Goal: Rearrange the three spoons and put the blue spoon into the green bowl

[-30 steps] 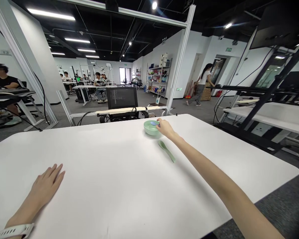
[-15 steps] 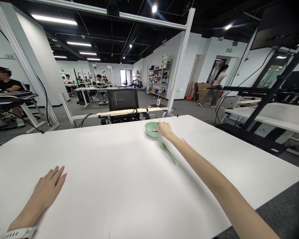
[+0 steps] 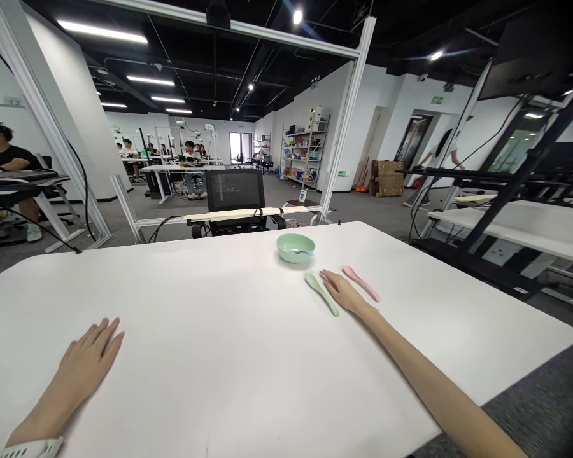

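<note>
Head view, looking forward and down over a white counter.

Right hand: arm stretched out across the counter, hand lying low with the fingers extended and loosely together, holding nothing. It sits between two spoons. The green spoon lies just to its left, running diagonally, bowl end away from the person. The pink spoon lies just to its right at much the same slant. The fingertips are close to the green spoon's bowl end; at this distance it is not possible to tell whether the hand actually touches either spoon.

Green bowl: upright on the counter, just beyond the two spoons and apart from the hand, near the far edge. A small blue piece rests inside it, too small to identify, possibly another spoon.

Left hand: palm down on the counter at the near left, fingers spread slightly, empty, well apart from the bowl and spoons. A white wristband shows at the wrist.

Beyond the counter: a black mesh chair faces the far edge. A stocked shelf rack stands against the back wall, a cardboard box further right. One person sits at a desk far left; another walks at the right, partly hidden behind a black frame.
</note>
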Tool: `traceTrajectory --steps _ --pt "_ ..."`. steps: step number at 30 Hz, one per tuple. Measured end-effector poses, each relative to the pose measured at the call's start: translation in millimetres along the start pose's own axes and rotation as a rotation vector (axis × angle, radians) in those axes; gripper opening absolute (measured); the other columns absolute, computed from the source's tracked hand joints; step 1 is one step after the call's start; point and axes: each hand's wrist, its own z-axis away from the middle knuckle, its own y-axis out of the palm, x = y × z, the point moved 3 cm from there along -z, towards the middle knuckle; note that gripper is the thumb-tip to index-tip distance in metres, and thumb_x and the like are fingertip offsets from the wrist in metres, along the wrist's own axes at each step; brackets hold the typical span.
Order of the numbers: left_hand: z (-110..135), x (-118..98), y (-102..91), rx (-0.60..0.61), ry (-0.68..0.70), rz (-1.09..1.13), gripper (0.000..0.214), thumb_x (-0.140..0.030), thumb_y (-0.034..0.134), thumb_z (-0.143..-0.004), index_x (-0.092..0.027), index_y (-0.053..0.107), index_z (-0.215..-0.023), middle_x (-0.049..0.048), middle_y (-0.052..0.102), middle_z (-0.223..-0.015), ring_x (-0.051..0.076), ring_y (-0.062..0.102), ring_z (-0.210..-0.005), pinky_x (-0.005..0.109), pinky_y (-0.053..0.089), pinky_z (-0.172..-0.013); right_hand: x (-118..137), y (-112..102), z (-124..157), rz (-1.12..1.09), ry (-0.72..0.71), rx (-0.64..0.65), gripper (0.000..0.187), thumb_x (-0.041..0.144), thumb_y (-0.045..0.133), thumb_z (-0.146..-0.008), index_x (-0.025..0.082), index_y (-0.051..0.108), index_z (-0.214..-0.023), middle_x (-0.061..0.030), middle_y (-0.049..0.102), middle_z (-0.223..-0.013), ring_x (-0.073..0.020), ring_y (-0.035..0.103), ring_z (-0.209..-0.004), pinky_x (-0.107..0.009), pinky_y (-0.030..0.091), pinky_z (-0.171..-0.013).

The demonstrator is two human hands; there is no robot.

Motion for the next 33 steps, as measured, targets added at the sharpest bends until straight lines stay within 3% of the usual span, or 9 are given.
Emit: traceTrajectory --steps 5,13,16,21,25,30,33 --pt "2 -6 -6.4 -0.008 -0.004 -0.044 0.067 -0.041 0.016 -0.102 -0.012 0.049 -0.152 0.0154 0.049 -0.164 0.031 0.044 -0.153 0.05 0.039 -0.121 -2 7 0 -0.038 0.007 -0.01 0.049 0.033 0.04 -0.102 0.014 0.072 -0.134 -0.0164 0.061 -0.151 -0.0319 0.049 -0.148 -0.049 0.036 -0.125" --pt "5 -14 -13.1 0.023 -0.015 -0.085 0.07 -0.041 0.012 -0.102 -0.009 0.044 -0.155 0.0172 0.045 -0.166 0.034 0.041 -0.155 0.052 0.038 -0.121 -1 7 3 -0.046 0.018 0.0 0.047 0.033 0.042 -0.102 0.013 0.073 -0.132 -0.0177 0.062 -0.149 -0.0312 0.051 -0.146 -0.048 0.038 -0.123" --pt "6 -17 -14.0 0.017 -0.03 -0.078 0.07 -0.04 0.011 -0.102 -0.009 0.045 -0.155 0.0171 0.045 -0.166 0.034 0.041 -0.155 0.054 0.037 -0.122 0 1 -1 -0.051 0.043 -0.03 0.046 0.032 0.042 -0.102 0.012 0.072 -0.131 -0.0183 0.066 -0.144 -0.0305 0.058 -0.139 -0.045 0.043 -0.118" --pt "4 -16 -12.1 -0.026 -0.043 -0.028 0.068 -0.041 0.017 -0.101 -0.011 0.05 -0.151 0.0171 0.05 -0.163 0.034 0.044 -0.153 0.056 0.037 -0.121 20 -33 -44 0.036 0.147 -0.199 0.039 0.026 0.045 -0.101 0.014 0.072 -0.127 -0.016 0.075 -0.12 -0.0244 0.071 -0.103 -0.036 0.052 -0.098" --pt "2 -14 -10.1 -0.048 -0.043 0.015 0.068 -0.042 0.02 -0.099 -0.011 0.052 -0.149 0.0189 0.051 -0.161 0.035 0.046 -0.152 0.059 0.037 -0.121 53 -51 -94 0.226 0.156 -0.124 0.037 0.031 0.051 -0.103 0.01 0.077 -0.118 -0.017 0.076 -0.107 -0.0248 0.069 -0.1 -0.031 0.048 -0.093" --pt "1 -12 -7.2 -0.047 -0.021 0.05 0.072 -0.046 0.019 -0.097 -0.01 0.052 -0.149 0.0203 0.051 -0.161 0.038 0.045 -0.152 0.063 0.037 -0.12 78 -39 -121 0.441 0.268 0.064 0.043 0.046 0.057 -0.101 0.012 0.084 -0.103 -0.0197 0.078 -0.105 -0.0283 0.071 -0.1 -0.031 0.047 -0.083" --pt "1 -12 -5.2 -0.061 -0.015 0.066 0.073 -0.048 0.019 -0.096 -0.01 0.052 -0.149 0.0205 0.052 -0.16 0.039 0.045 -0.151 0.064 0.037 -0.119 82 -32 -122 0.485 0.31 0.093 0.04 0.042 0.059 -0.1 0.012 0.084 -0.095 -0.0202 0.079 -0.1 -0.028 0.072 -0.096 -0.03 0.045 -0.078"
